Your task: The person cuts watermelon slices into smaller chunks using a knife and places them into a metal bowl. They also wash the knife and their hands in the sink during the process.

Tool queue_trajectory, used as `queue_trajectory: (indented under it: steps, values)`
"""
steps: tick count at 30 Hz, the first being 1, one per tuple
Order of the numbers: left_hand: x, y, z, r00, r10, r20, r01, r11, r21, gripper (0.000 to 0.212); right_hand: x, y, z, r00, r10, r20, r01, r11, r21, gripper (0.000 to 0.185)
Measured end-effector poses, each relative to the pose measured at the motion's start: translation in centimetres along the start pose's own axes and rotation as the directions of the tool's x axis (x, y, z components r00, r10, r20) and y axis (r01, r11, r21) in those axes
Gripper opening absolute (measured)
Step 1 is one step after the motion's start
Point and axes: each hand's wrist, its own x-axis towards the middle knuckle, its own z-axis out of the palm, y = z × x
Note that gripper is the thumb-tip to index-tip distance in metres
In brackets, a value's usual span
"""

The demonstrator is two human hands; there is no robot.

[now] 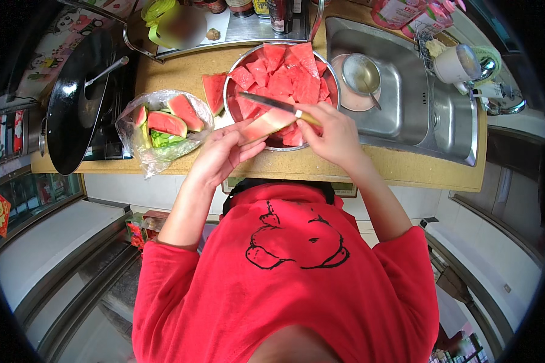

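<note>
My left hand (229, 147) holds a strip of watermelon rind (269, 125) with a little pink flesh on it, over the near left rim of a steel bowl. In my right hand (334, 131) is the wooden handle of a knife (272, 102), whose blade points left across the bowl, just above the rind. Red watermelon chunks (279, 81) fill the metal bowl (339, 86). A watermelon wedge (214, 92) lies against the bowl's left side. Further left, a clear plastic bag (129, 109) holds several rind pieces (167, 123), some with red flesh.
A black wok (75, 104) with a metal utensil stands on the stove at left. Behind the bowl is a metal rack (236, 41) with bottles and jars. At right, a steel double sink (399, 90) contains a metal bowl (361, 72) with a spoon, on a plate.
</note>
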Motion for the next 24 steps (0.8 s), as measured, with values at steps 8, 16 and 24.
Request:
queue_trajectory:
  steps: [8,16,24]
  values:
    - [-0.3,0.6,-0.7,0.986,0.144,0.082,-0.158,0.967,0.200,0.051,1.4,2.6,-0.4,0.959,0.282,-0.034,-0.263,0.926,0.271,0.027]
    - [2.2,-0.4,-1.3,0.963,0.248,0.110,-0.242,0.968,-0.062,0.043,3.2,2.5,0.8,0.897,0.341,0.280,-0.435,0.573,0.694,0.020]
    - [-0.4,0.4,-4.7,0.938,0.345,0.032,-0.347,0.937,0.045,0.048,6.1,-1.2,2.3,0.841,0.284,0.460,-0.530,0.601,0.598,0.016]
